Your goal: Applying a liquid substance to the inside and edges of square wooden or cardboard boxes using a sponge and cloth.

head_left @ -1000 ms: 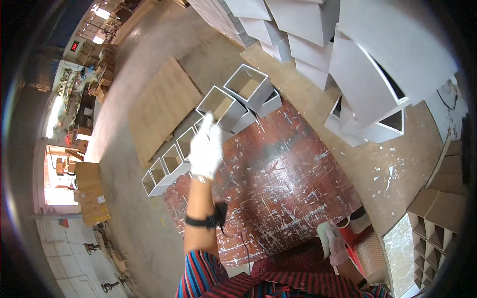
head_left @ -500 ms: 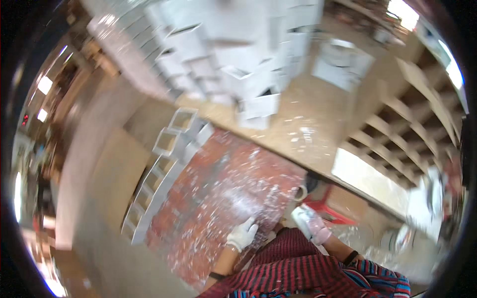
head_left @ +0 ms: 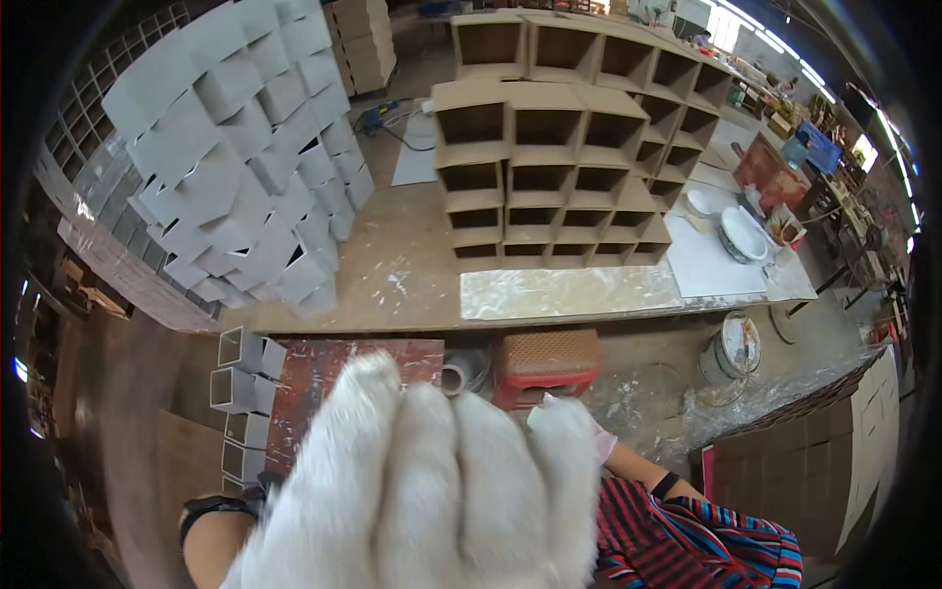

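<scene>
My left hand (head_left: 442,481), in a white glove, is raised very close to the camera. Its fingers stretch upward side by side and hold nothing. It covers much of the red-brown worktop (head_left: 312,378), which is streaked with pale marks. Mostly hidden behind that glove is my right hand (head_left: 605,445), in a pinkish glove. A small edge of a pale green-and-white thing (head_left: 537,418) shows at it; what kind of thing I cannot make out. Hollow white box frames (head_left: 235,388) stand in a row along the worktop's left edge.
Stacked white boxes (head_left: 235,167) rise at the back left of the long table (head_left: 392,265). Brown open-fronted boxes (head_left: 549,177) are stacked in the middle. A white bowl (head_left: 743,236) sits on the right. Below are a red stool (head_left: 547,368) and a bucket (head_left: 729,348).
My left hand has risen from the red-brown worktop to right before the camera. The view has swung right, bringing the brown boxes and bowl fully into sight. My right hand is now largely covered.
</scene>
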The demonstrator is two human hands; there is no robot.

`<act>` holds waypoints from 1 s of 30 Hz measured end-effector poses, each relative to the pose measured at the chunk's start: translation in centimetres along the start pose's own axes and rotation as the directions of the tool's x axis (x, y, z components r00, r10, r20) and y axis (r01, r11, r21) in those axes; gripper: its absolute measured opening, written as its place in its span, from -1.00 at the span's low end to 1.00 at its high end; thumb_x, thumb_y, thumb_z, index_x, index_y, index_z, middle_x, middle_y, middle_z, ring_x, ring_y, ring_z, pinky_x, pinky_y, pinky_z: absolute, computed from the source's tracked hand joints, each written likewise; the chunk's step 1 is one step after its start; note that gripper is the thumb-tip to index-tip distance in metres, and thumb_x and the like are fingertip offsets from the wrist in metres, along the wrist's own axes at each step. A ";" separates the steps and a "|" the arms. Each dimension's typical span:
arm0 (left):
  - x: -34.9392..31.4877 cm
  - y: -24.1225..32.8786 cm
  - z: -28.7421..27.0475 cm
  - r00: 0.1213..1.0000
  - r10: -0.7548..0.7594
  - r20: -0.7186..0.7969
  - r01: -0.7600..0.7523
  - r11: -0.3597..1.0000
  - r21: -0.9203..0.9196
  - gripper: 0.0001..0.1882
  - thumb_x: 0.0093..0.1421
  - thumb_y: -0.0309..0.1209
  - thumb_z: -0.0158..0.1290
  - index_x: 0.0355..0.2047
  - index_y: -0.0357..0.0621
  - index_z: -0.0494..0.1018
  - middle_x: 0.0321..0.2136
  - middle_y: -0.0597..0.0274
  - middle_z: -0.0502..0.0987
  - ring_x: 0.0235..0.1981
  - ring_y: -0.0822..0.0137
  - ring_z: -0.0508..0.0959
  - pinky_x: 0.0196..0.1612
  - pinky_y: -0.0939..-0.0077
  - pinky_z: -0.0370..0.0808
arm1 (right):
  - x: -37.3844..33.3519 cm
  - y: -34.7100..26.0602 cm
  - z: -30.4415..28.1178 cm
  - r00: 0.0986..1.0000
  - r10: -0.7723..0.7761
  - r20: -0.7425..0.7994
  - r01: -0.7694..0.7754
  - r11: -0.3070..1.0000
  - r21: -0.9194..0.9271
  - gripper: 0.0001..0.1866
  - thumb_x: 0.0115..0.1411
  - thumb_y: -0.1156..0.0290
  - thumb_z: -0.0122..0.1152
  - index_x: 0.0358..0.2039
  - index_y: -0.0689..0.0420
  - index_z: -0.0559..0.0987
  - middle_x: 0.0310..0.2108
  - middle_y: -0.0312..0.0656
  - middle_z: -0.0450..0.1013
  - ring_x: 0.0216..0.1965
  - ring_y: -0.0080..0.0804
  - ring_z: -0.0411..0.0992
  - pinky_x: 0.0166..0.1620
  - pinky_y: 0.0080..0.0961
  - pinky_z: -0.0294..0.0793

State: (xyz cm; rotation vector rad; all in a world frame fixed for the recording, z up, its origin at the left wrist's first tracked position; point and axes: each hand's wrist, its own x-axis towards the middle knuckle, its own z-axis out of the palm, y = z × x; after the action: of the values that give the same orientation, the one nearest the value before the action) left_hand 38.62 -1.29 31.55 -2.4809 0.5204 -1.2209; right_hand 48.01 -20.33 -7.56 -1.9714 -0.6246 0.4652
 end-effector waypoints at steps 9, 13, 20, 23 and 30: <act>10.9 13.4 1.0 0.995 0.006 -0.096 -0.015 0.995 -0.100 -0.80 -0.16 -0.37 -0.01 -0.45 -0.07 0.40 -0.61 0.37 0.27 -0.52 0.44 0.38 -0.22 0.51 0.40 | -7.7 12.5 -15.7 0.955 0.296 0.024 -0.291 0.916 0.276 -0.37 0.13 0.30 0.11 0.13 0.30 0.15 0.07 0.00 0.25 0.08 -0.27 0.26 0.10 -0.47 0.24; 14.3 16.4 1.3 0.994 0.074 -0.085 -0.086 0.986 -0.140 -0.83 -0.14 -0.36 -0.01 -0.46 -0.06 0.40 -0.62 0.37 0.26 -0.53 0.45 0.38 -0.26 0.52 0.40 | -10.7 13.8 -20.7 0.899 0.435 -0.055 -0.408 0.876 0.258 -0.36 0.12 0.29 0.14 0.13 0.31 0.16 0.03 -0.02 0.30 0.06 -0.28 0.28 0.08 -0.49 0.26; 18.7 17.2 2.6 0.760 0.366 0.538 -0.194 0.917 -0.349 -0.72 -0.21 -0.34 0.11 -0.44 -0.11 0.39 -0.63 0.31 0.39 -0.52 0.37 0.49 -0.35 0.34 0.43 | -14.1 19.9 -24.5 0.856 0.502 -0.124 -0.374 0.767 0.522 -0.34 0.14 0.36 0.13 0.16 0.33 0.07 -0.06 -0.04 0.36 -0.07 -0.38 0.36 -0.04 -0.57 0.35; 19.9 16.8 8.9 0.702 0.336 0.627 0.093 0.830 -0.549 -0.75 -0.13 -0.33 0.09 -0.40 -0.08 0.39 -0.63 0.18 0.40 -0.54 0.17 0.48 -0.47 0.29 0.40 | -14.6 22.5 -26.1 0.832 0.498 -0.244 -0.393 0.839 0.376 -0.40 0.15 0.34 0.12 0.11 0.33 0.15 -0.09 -0.08 0.39 -0.09 -0.42 0.36 -0.05 -0.57 0.35; 13.5 24.3 38.3 0.659 0.401 0.636 0.515 0.377 -0.770 -0.52 0.11 -0.12 -0.02 -0.06 -0.20 0.38 -0.22 -0.06 0.49 -0.19 0.15 0.51 -0.14 0.39 0.40 | -14.7 22.0 -31.8 0.585 0.724 -0.366 -0.541 0.685 0.488 -0.50 0.13 0.18 0.11 -0.07 0.34 0.39 -0.15 -0.02 0.44 -0.11 -0.38 0.40 -0.05 -0.54 0.33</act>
State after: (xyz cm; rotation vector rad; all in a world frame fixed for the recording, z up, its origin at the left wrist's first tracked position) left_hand 72.75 -23.92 7.85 -3.5701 1.0643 0.5726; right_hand 59.24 -59.89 -12.00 -1.8253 0.5539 0.3805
